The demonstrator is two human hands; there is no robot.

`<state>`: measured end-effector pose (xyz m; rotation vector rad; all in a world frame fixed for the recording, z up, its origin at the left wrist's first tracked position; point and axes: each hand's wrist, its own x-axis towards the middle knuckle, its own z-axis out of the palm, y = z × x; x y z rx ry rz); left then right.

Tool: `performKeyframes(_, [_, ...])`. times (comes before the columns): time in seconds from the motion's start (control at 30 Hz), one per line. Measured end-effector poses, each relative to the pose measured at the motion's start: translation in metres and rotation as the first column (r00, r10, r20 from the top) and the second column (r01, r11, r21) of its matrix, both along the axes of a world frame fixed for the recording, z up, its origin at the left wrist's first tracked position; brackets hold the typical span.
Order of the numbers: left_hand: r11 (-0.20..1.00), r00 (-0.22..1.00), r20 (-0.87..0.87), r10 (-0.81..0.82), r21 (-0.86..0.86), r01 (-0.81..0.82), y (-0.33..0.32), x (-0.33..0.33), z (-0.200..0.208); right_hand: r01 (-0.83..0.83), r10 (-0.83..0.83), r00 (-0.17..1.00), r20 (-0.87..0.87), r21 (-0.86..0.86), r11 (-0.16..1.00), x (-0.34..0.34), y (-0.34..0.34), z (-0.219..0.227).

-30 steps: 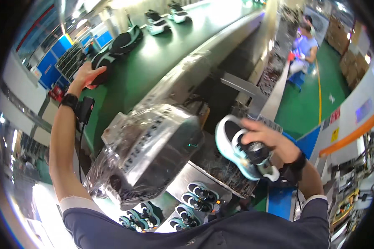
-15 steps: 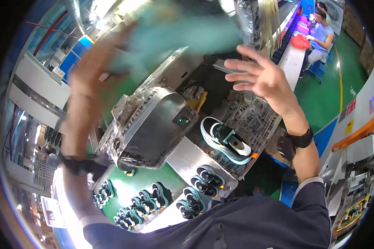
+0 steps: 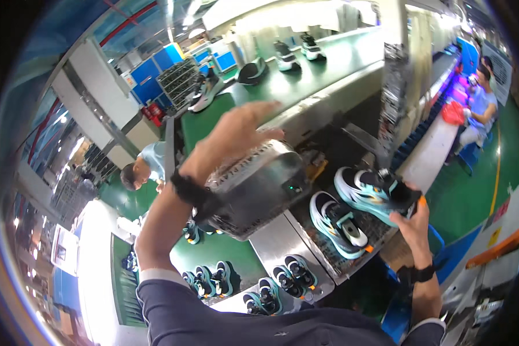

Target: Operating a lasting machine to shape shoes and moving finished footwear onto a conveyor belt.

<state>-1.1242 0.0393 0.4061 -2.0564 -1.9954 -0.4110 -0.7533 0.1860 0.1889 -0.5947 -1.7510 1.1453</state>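
Observation:
My right hand [image 3: 412,222] grips a black, white and teal sneaker [image 3: 363,193] by its heel end, above the right side of the bench. Directly beside it, a matching sneaker [image 3: 335,225] with a pale insert in its opening rests on the dark bench top. Stretched forward, my left hand [image 3: 233,135] is slightly blurred, its fingers extended and nothing in them. It hovers over a plastic-wrapped machine housing [image 3: 259,193] with a small green light, near the edge of a green conveyor belt [image 3: 323,66].
Several shoes, including a white and black one [image 3: 285,56], stand on the far belt. More sneakers [image 3: 297,271] line the lower metal ledge and green surface. A wrapped post [image 3: 393,86] rises behind the bench. One person [image 3: 147,167] is at left; another [image 3: 481,109] sits at right.
The view has swung up and left, bringing the far belt in. A blurred teal item was near my left hand; now that hand is empty. My right hand, earlier spread and empty, holds a sneaker.

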Motion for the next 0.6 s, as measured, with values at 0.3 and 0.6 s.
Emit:
performKeyframes(0.3, [0.623,0.614,0.110,0.781,-0.075,-0.779,0.003,-0.317,-0.008,0.240,-0.241,0.970,-0.012,-0.047,0.970,-0.020,-0.025,-0.081])
performKeyframes(0.6, [0.680,0.678,0.078,0.731,0.010,-0.734,0.018,-0.447,-0.044,0.354,-0.409,0.900,0.150,0.293,0.888,-0.023,-0.014,-0.084])
